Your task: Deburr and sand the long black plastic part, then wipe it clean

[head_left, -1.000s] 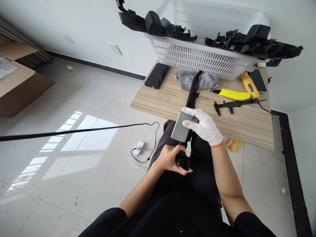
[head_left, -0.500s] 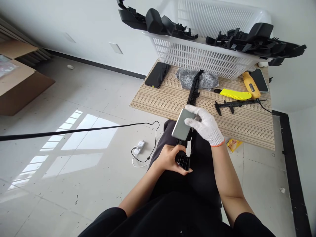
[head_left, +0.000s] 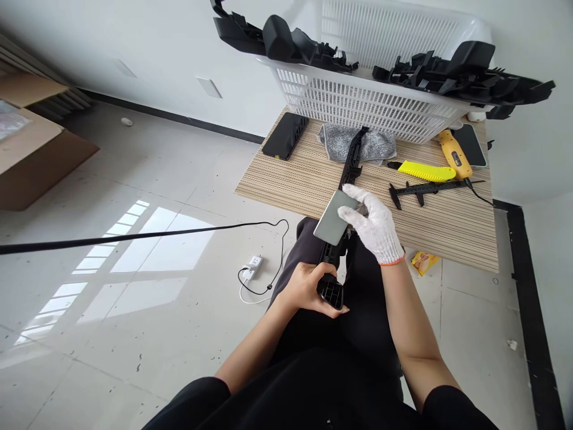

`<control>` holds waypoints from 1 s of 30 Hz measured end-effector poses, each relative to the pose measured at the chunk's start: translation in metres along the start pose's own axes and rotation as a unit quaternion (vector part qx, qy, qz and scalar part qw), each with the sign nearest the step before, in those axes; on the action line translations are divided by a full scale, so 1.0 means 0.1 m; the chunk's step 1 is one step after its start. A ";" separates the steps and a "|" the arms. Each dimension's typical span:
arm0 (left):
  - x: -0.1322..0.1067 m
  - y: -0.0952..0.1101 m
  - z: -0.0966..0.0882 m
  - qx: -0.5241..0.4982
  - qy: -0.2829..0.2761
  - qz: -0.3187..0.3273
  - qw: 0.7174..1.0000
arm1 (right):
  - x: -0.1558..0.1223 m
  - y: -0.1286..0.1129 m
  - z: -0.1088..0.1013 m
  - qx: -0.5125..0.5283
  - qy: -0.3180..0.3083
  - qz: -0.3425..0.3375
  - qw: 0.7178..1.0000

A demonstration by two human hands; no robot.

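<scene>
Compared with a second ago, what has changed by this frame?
The gloved right hand has moved the gray-green rectangular plate away from the body along the black plastic part, turning it clockwise in the picture. Nothing was newly grasped or released. The bare left hand still grips the part's near end; the caliper and smartphone stayed put.

There is one grey slab point(head_left: 332, 222), one caliper point(head_left: 414, 190), one cloth point(head_left: 335, 143).
</scene>
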State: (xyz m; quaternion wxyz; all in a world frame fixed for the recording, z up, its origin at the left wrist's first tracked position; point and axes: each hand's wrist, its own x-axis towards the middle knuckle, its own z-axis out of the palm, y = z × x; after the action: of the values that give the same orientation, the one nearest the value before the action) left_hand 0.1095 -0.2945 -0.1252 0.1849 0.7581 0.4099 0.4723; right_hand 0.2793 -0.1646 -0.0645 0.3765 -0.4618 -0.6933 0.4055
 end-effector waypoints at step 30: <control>-0.02 -0.02 0.01 0.000 0.000 0.001 1.000 | 0.00 -0.01 -0.01 0.003 -0.050 0.004 0.999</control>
State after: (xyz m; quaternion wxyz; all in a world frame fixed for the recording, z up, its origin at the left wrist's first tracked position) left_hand 0.1087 -0.2943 -0.1278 0.1842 0.7585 0.4089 0.4728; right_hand 0.2801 -0.1644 -0.0630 0.3412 -0.4430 -0.7080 0.4313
